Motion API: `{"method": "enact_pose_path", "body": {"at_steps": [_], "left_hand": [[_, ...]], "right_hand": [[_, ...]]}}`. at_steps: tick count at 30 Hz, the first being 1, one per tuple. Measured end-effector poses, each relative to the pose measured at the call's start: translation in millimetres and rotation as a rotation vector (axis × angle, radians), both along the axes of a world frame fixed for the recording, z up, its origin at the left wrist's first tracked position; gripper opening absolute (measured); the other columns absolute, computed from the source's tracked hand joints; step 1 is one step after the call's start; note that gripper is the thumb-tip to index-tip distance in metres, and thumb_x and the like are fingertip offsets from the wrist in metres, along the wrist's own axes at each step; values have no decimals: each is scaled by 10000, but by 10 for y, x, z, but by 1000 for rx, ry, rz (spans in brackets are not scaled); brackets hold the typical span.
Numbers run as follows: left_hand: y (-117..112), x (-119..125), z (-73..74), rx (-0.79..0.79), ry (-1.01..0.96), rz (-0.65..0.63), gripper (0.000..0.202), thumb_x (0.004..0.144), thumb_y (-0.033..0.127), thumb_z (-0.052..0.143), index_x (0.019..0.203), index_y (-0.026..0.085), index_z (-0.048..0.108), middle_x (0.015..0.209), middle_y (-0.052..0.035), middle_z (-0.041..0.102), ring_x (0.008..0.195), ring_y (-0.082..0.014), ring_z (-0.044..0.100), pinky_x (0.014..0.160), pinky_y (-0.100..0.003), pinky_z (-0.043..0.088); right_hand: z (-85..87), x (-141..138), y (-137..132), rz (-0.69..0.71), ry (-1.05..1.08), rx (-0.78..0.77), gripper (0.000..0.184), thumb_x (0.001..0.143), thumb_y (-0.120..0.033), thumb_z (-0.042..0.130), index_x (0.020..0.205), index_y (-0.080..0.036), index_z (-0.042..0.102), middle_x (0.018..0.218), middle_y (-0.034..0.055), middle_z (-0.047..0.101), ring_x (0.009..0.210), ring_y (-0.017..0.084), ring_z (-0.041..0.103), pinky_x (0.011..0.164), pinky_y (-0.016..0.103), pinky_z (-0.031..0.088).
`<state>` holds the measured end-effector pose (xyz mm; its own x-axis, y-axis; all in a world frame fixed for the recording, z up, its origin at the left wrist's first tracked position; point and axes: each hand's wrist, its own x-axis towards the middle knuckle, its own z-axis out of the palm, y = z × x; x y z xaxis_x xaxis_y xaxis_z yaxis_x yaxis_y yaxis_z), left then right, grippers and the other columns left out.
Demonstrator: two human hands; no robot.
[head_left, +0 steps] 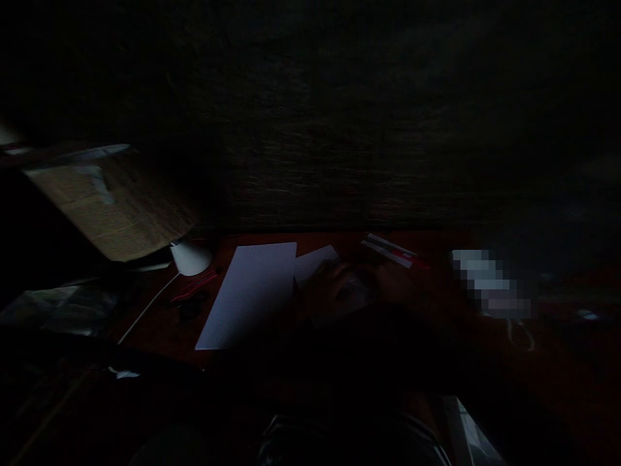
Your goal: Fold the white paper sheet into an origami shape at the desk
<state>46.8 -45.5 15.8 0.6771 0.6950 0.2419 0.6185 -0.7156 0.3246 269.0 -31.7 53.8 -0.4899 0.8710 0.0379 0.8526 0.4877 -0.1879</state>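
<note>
And here we are, in very low light: the left hand [334, 291] sits low at the centre of the desk, its fingers reaching toward the near edge of a small white sheet of paper [315, 262], though whether they touch it I can't call. The right hand [395, 278] is barely a shape in the gloom, just beside it, so open or closed is anyone's guess for both (this camera is doing nobody any favours). That sheet looks thin and light, likely to slide flat, so a pinch at an edge would be the safest hold. To the left lies a large white sheet [247, 294], and above the hands a red-and-white strip [388, 251]. Further out, a white desk lamp base [191, 257] stands on the reddish desk [160, 340], with its pale cord [148, 307] running off.
</note>
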Motion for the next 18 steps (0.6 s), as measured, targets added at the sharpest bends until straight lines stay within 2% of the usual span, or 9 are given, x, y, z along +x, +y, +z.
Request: {"method": "enact_pose_path", "body": {"at_steps": [8,12,18], "left_hand": [[48,-19,-67,5,18,3,678,995,465,604,1593,224,395,1634,-160,439,1488,-353,423,1239,-556,334],[82,-32,-101,33,32,-4,684,994,496,605,1570,172,426,1601,-180,466,1473,-346,432,1243,-518,338],[70,-13,-53,15,45,8,644,995,454,606,1561,191,447,1579,-161,496,1450,-344,452,1231,-530,345]], "right_hand": [[-314,68,176,74,118,129,416,956,-176,516,1281,-264,760,1276,120,768,1116,288,751,962,423,607],[-309,46,164,58,127,152,395,959,-186,505,1227,-267,784,1216,124,790,1028,285,768,901,413,623],[-270,20,129,43,71,192,364,964,-189,497,1162,-239,798,1204,105,797,932,251,772,815,348,606]]}}
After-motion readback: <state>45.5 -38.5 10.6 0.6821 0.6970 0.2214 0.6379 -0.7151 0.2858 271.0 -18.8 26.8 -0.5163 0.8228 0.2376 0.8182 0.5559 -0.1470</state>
